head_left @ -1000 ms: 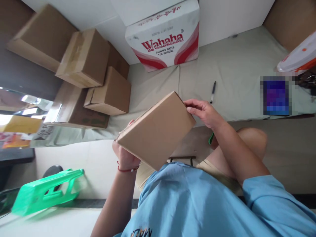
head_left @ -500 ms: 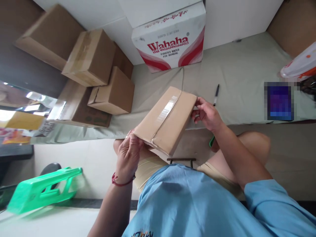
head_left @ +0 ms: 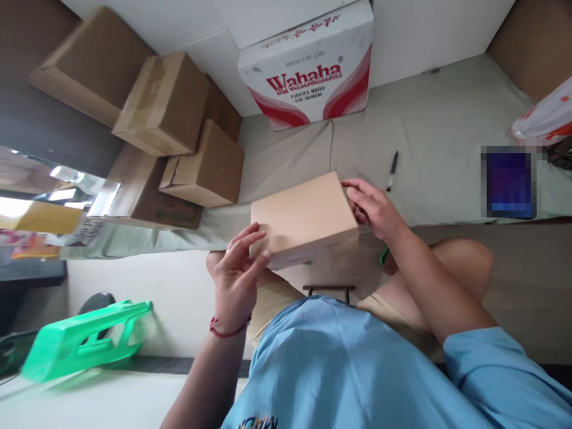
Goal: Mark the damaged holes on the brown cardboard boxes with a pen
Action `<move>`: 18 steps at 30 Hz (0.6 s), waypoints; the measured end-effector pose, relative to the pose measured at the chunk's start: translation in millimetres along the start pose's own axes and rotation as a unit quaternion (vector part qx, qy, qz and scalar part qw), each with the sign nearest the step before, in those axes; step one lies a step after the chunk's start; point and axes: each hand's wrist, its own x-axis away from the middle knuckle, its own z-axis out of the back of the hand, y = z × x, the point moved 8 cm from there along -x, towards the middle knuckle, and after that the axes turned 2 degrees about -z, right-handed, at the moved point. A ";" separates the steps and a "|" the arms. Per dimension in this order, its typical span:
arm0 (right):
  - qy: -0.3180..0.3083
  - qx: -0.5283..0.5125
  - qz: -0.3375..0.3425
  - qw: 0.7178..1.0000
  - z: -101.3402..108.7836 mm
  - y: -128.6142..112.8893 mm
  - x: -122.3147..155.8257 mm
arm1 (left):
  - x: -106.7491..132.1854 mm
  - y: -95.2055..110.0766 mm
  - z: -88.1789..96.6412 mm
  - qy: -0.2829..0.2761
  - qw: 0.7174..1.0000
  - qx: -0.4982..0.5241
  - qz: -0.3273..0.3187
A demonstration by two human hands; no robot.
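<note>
Between my two hands is a small brown cardboard box (head_left: 304, 214), at the front edge of the cloth-covered table. A plain face without tape points up at me. My left hand (head_left: 239, 268) grips the box's left end, thumb on the near side and fingers on the upper edge. At the right end, my right hand (head_left: 369, 205) holds the box with its fingers against that side; some fingertips are hidden behind it. A black and white pen (head_left: 392, 171) lies on the cloth beyond my right hand.
Several cardboard boxes (head_left: 161, 107) are stacked at the left of the table (head_left: 429, 131). A white and red Wahaha carton (head_left: 308, 74) stands at the back. To the right lies a blurred-out dark device (head_left: 510, 182). A green plastic stool (head_left: 89, 339) is on the floor at left.
The box has been turned over in my hands: its taped face pointed up before, and now a plain face does. My left hand has shifted its hold on the left end.
</note>
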 end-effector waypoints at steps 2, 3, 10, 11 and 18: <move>-0.004 -0.008 -0.019 1.000 -3.4 7.0 0.6 | -1.5 -9.8 -1.2 0.013 0.999 0.037 0.007; -0.005 -0.014 -0.027 1.000 -4.4 10.4 0.5 | -2.5 -15.1 -1.2 0.023 0.998 0.055 0.013; -0.047 0.032 0.033 0.998 -6.9 3.6 -0.1 | -3.4 -25.2 9.3 0.055 0.997 0.049 -0.033; -0.053 0.043 0.056 0.996 -7.7 -0.4 0.0 | -0.6 -16.7 12.5 0.066 0.994 0.031 -0.077; -0.026 -0.017 0.026 0.999 -17.7 14.9 -7.4 | 34.1 68.6 -7.5 0.068 0.922 -0.139 -0.355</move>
